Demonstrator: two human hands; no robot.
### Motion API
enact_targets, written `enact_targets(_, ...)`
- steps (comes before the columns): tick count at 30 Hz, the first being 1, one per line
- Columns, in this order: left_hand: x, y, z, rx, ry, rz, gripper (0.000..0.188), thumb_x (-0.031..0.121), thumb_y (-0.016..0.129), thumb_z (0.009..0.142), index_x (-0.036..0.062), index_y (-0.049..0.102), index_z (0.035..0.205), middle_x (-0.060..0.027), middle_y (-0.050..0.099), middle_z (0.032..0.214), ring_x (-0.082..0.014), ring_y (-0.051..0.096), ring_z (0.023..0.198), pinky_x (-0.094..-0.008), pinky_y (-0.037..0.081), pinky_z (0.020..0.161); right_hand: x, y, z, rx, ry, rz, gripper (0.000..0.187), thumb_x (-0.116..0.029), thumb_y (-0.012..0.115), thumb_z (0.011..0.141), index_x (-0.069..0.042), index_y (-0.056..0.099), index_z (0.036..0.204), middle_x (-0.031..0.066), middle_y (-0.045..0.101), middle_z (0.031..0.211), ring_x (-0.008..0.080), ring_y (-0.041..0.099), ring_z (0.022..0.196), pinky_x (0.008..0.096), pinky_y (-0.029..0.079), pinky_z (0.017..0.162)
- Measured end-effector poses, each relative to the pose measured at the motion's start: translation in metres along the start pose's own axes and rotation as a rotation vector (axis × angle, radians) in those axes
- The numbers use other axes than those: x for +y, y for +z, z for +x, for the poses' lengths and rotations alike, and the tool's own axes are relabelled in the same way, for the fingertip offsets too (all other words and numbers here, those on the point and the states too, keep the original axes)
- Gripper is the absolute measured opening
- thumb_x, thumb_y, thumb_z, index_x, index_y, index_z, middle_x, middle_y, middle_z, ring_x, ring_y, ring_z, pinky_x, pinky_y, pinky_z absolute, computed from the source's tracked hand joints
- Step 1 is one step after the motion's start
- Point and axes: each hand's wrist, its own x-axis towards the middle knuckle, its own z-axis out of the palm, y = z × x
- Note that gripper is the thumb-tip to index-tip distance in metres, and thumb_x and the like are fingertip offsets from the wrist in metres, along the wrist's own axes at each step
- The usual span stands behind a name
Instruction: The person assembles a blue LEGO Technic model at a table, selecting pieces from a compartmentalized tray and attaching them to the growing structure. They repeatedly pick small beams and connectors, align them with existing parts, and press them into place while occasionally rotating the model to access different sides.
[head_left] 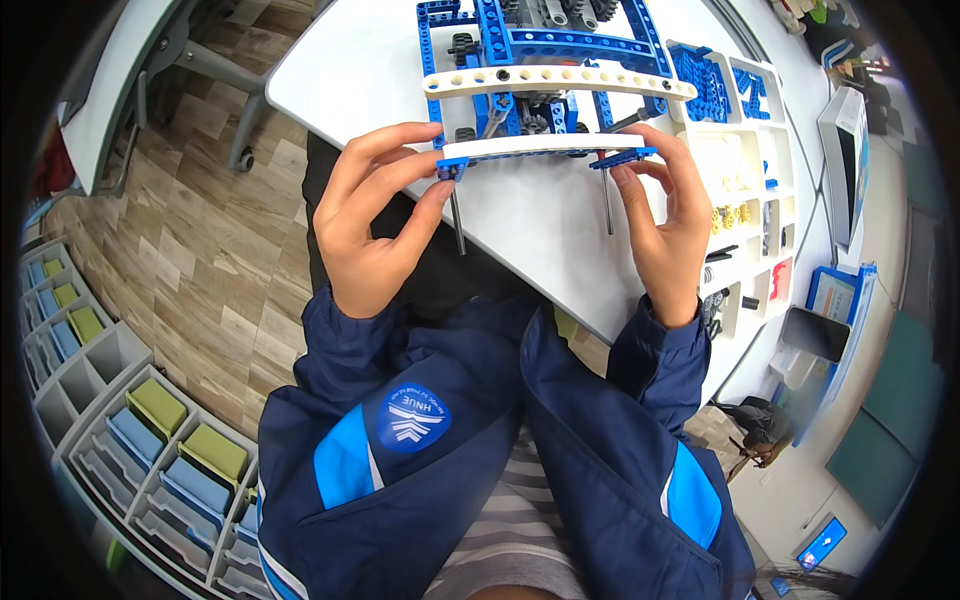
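A white building-set beam [545, 147] with blue pieces at its ends spans the gap between my hands. My left hand [375, 220] pinches its left end, fingertips at the blue piece [452, 168]. At the other end my right hand [665, 215] is closed around the blue piece [622, 157], thumb below. Two grey axles [458, 225] hang down from this part, one near each end. Just beyond it stands a larger blue frame model [580, 42] with a white perforated beam [560, 79] across its near side. Whether the two are joined I cannot tell.
On the right of the white table [350, 70] lies a white sorting tray [785, 150] with blue, cream, yellow, black and red parts. A phone [815, 333] rests farther right. Grey bins with green and blue boxes [215, 452] stand at lower left. An office chair [215, 60] is at upper left.
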Motion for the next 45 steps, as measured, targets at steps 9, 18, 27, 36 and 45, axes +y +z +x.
enact_targets(9, -0.003, -0.004, 0.003, -0.012, -0.035, 0.011, 0.039, -0.009, 0.071, 0.074, 0.0002, 0.069, 0.112, -0.0120, 0.062, 0.121, -0.0227, 0.065, 0.103, -0.0306, 0.056, 0.080, 0.003, 0.005, 0.000, -0.048, -0.032, -0.047, 0.045, 0.013, 0.056, 0.083, -0.001, 0.060, 0.125, 0.0136, 0.065, 0.116, 0.0233, 0.065, 0.098, 0.0296, 0.053, 0.078)
enact_targets(18, -0.004, 0.004, -0.001, 0.016, -0.068, -0.165, 0.043, -0.013, 0.067, 0.077, -0.0032, 0.064, 0.119, -0.0143, 0.057, 0.120, -0.0224, 0.064, 0.106, -0.0325, 0.060, 0.086, 0.004, 0.008, -0.004, -0.037, -0.007, 0.000, 0.045, 0.014, 0.054, 0.085, -0.002, 0.059, 0.127, 0.0134, 0.066, 0.119, 0.0208, 0.068, 0.093, 0.0285, 0.053, 0.077)
enact_targets(27, -0.008, 0.005, -0.005, 0.001, -0.033, -0.101, 0.046, -0.012, 0.068, 0.075, -0.0021, 0.065, 0.120, -0.0121, 0.059, 0.110, -0.0215, 0.068, 0.094, -0.0303, 0.058, 0.083, 0.010, 0.005, -0.007, -0.040, -0.003, -0.076, 0.044, 0.013, 0.057, 0.085, 0.001, 0.058, 0.127, 0.0136, 0.065, 0.125, 0.0198, 0.067, 0.101, 0.0282, 0.052, 0.079)
enact_targets(36, -0.017, -0.003, -0.003, -0.055, 0.031, -0.113, 0.049, -0.010, 0.070, 0.074, 0.0013, 0.064, 0.122, -0.0107, 0.059, 0.107, -0.0208, 0.064, 0.092, -0.0297, 0.055, 0.082, 0.027, 0.000, -0.016, -0.112, 0.066, -0.096, 0.049, 0.013, 0.057, 0.090, 0.003, 0.044, 0.136, 0.0147, 0.054, 0.136, 0.0220, 0.063, 0.112, 0.0329, 0.053, 0.094)
enact_targets(45, -0.023, -0.002, -0.005, -0.062, 0.015, -0.253, 0.049, -0.009, 0.069, 0.075, 0.0026, 0.063, 0.122, -0.0105, 0.056, 0.109, -0.0228, 0.062, 0.094, -0.0313, 0.053, 0.081, 0.058, -0.010, -0.040, -0.005, 0.170, 0.106, 0.054, 0.004, 0.060, 0.094, 0.000, 0.038, 0.143, 0.0159, 0.047, 0.142, 0.0244, 0.056, 0.121, 0.0359, 0.051, 0.098)
